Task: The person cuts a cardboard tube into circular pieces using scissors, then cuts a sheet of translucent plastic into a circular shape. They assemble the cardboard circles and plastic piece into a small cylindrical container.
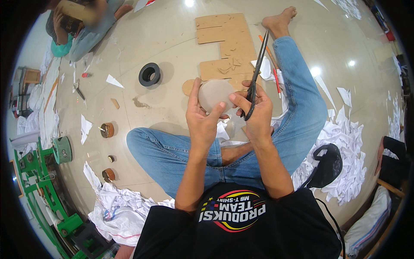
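At centre frame, the left hand (203,123) has its grip clamped on a pale grey-beige flat disc (214,96), apparently already cut round, the right hand (258,117) closed round long black metal scissors (257,71), notched tan cardboard (235,35) at upper centre left partly uncut.

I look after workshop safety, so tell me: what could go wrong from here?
The scissors in the right hand point toward the bare foot in this view; a slip might nick it, though the true gap is hard to judge. The right thumb also seems to touch the round disc that the left hand holds, so the scissors could swing if that grip shifts.
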